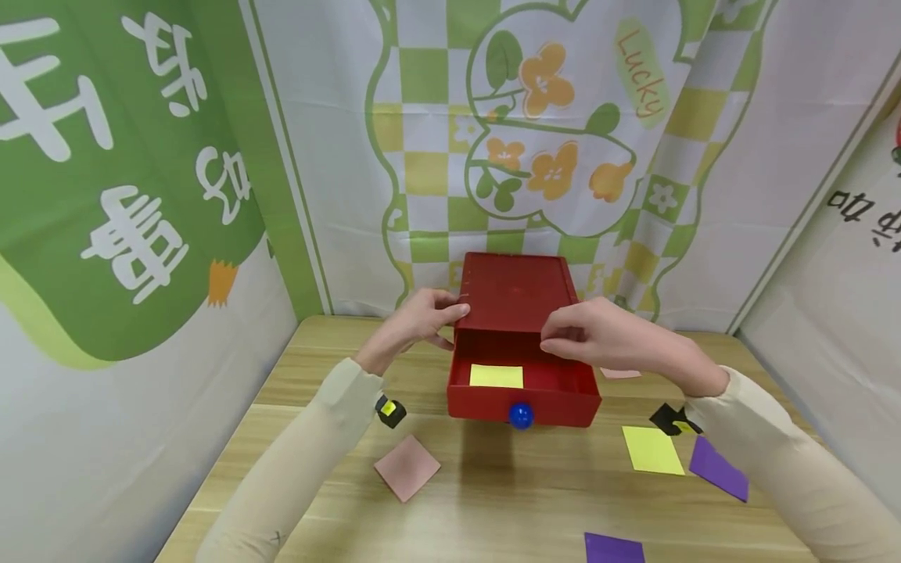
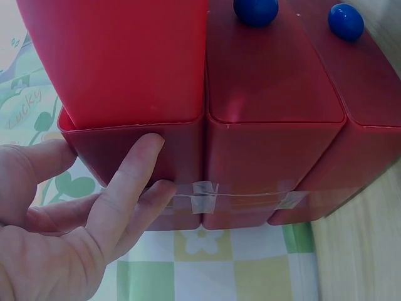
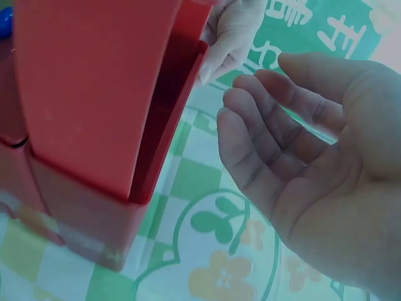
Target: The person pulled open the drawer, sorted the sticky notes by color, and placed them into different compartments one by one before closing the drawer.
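A red drawer unit (image 1: 517, 289) stands against the back curtain, its top drawer (image 1: 521, 404) with a blue knob (image 1: 521, 416) pulled out. Inside that drawer lies a yellow paper square (image 1: 496, 376). My left hand (image 1: 422, 317) rests on the unit's left top edge; in the left wrist view its outstretched fingers (image 2: 135, 169) touch the side wall. Over the right side of the drawer hovers my right hand (image 1: 608, 336), fingers loosely bent. The right wrist view shows that hand (image 3: 319, 144) empty, apart from the red casing (image 3: 94, 207).
Paper squares lie about the wooden table (image 1: 331, 500): pink (image 1: 407, 467) front left, yellow (image 1: 652, 450) and purple (image 1: 719, 469) to the right, another purple one (image 1: 615, 549) at the near edge. A pink scrap (image 1: 619, 374) shows behind the right hand. Two closed lower drawers have blue knobs (image 2: 255, 11).
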A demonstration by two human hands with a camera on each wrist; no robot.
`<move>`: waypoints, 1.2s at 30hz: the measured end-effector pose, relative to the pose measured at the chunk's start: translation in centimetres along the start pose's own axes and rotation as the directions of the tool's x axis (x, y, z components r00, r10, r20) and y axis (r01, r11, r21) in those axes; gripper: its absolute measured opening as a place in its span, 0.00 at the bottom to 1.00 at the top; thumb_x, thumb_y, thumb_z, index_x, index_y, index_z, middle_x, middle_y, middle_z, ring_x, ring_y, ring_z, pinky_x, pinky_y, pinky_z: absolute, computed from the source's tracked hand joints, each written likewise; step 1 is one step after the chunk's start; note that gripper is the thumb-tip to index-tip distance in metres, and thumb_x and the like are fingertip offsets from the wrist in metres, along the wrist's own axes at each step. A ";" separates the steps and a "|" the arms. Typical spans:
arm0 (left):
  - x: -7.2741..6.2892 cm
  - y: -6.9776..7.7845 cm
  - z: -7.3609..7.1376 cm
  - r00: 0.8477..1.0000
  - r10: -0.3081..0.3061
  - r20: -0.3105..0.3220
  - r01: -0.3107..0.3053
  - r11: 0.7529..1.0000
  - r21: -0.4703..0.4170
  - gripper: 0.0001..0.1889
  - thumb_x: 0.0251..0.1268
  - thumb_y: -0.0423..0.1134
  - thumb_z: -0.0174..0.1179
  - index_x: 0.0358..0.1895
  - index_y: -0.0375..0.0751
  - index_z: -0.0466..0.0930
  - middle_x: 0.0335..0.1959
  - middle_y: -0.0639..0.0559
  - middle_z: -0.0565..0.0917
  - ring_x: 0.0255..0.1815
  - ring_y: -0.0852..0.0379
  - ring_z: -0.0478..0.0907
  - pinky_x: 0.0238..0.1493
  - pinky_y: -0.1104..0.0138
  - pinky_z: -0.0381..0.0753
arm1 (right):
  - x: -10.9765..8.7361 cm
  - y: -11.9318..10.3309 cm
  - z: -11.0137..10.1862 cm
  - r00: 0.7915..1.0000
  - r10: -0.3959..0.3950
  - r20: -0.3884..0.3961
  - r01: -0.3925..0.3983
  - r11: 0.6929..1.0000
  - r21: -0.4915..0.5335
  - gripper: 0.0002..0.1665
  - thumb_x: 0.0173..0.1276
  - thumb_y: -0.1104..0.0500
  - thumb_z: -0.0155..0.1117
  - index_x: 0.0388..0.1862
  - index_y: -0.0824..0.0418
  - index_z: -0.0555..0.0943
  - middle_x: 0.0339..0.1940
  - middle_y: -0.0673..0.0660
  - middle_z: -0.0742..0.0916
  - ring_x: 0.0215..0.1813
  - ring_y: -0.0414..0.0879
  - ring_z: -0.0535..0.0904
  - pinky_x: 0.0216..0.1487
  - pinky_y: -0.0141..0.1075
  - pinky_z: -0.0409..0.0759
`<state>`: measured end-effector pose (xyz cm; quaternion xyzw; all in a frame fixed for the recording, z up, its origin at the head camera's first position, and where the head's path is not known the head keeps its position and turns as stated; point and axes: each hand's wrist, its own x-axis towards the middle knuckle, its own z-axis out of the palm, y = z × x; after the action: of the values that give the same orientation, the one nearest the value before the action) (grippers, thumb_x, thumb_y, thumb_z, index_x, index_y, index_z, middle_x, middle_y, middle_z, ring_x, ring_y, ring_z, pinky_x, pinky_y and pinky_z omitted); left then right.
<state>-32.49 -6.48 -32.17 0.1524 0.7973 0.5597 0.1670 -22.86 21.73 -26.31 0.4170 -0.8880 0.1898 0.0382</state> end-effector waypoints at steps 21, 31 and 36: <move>-0.1 0.0 -0.7 1.000 0.007 -0.017 -0.006 1.000 0.013 0.22 0.72 0.41 0.58 0.62 0.30 0.73 0.46 0.42 0.78 0.46 0.52 0.75 0.37 0.55 0.91 | -6.3 5.2 0.4 0.958 0.287 0.022 -0.287 0.956 0.064 0.01 0.69 0.55 0.66 0.36 0.47 0.84 0.27 0.41 0.83 0.26 0.32 0.73 0.27 0.27 0.75; -0.1 0.0 -0.1 1.000 0.012 -0.003 -0.012 1.000 0.009 0.22 0.72 0.40 0.58 0.62 0.29 0.74 0.46 0.42 0.79 0.45 0.51 0.75 0.41 0.50 0.90 | -9.1 9.1 2.6 0.925 0.348 0.156 -0.367 0.923 0.114 0.04 0.67 0.54 0.67 0.37 0.51 0.82 0.27 0.44 0.82 0.27 0.34 0.75 0.26 0.28 0.78; 0.0 -0.1 0.0 1.000 0.008 -0.005 -0.008 1.000 0.011 0.22 0.72 0.41 0.59 0.62 0.30 0.74 0.46 0.42 0.79 0.45 0.51 0.76 0.44 0.47 0.88 | -10.0 11.1 4.7 0.936 0.294 0.194 -0.328 0.929 0.175 0.05 0.65 0.60 0.68 0.36 0.59 0.81 0.24 0.45 0.81 0.25 0.32 0.72 0.22 0.28 0.77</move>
<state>-32.48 -6.55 -32.28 0.1549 0.8001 0.5564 0.1621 -24.33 33.77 -36.29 0.2866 -0.9188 0.2486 -0.1087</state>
